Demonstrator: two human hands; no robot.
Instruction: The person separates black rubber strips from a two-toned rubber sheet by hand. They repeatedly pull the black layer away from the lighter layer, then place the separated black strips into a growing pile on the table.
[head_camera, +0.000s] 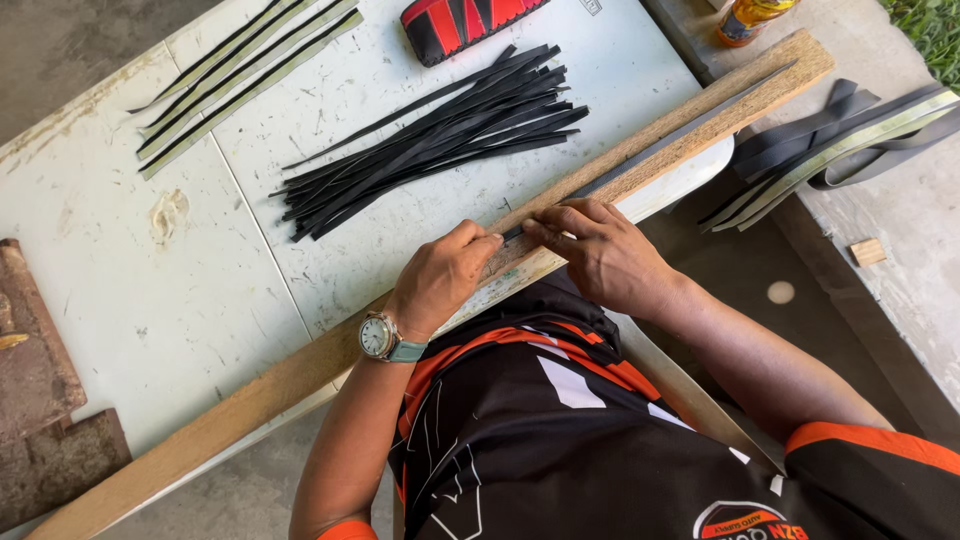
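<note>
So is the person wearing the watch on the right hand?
No, the watch with its pale green strap sits on the wrist of the left hand, while the right hand has a bare wrist.

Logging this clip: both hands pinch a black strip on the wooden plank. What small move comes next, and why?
Probably draw the right hand along the black strip: both hands pinch at its near end, the left hand pinning it to the wooden plank, and the rest lies unworked.

black strip pile | red-black case | amber bottle | wood block | rusty metal
</note>
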